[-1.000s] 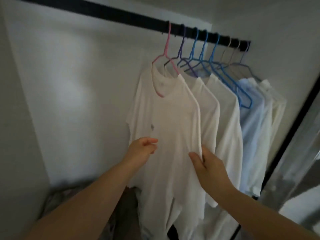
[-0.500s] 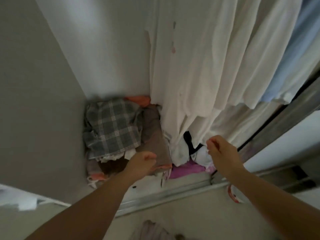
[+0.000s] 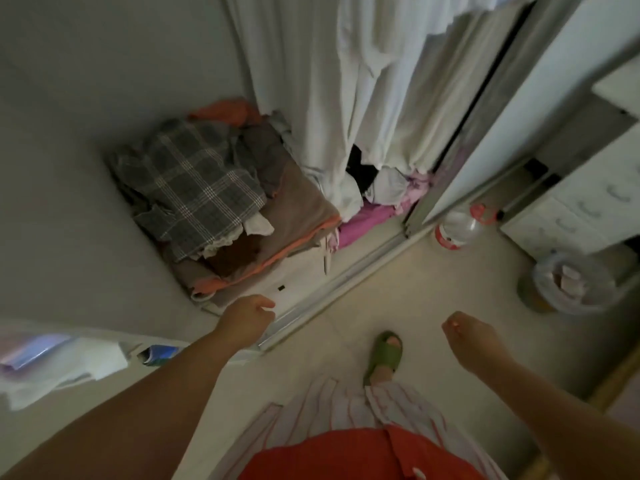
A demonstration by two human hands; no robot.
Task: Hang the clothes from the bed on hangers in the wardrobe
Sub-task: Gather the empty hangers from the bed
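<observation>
The lower ends of several white shirts [image 3: 329, 98] hang inside the wardrobe at the top of the view; hangers and rail are out of frame. My left hand [image 3: 247, 318] hovers with loosely curled fingers over the wardrobe's sliding track [image 3: 346, 275], holding nothing. My right hand [image 3: 471, 337] is out over the floor, fingers loosely curled and empty, well clear of the shirts. The bed is not in view.
A pile of folded clothes topped by a grey plaid piece [image 3: 194, 181] sits on the wardrobe floor, with pink fabric [image 3: 367, 220] beside it. A plastic bottle [image 3: 457, 226], a lined bin [image 3: 568, 282] and white drawers [image 3: 581, 206] stand right. My green slipper [image 3: 384, 351] is on the floor.
Both hands have let go of the front white shirt and dropped away from it. My view has swung down from the rail to the wardrobe floor and the room floor.
</observation>
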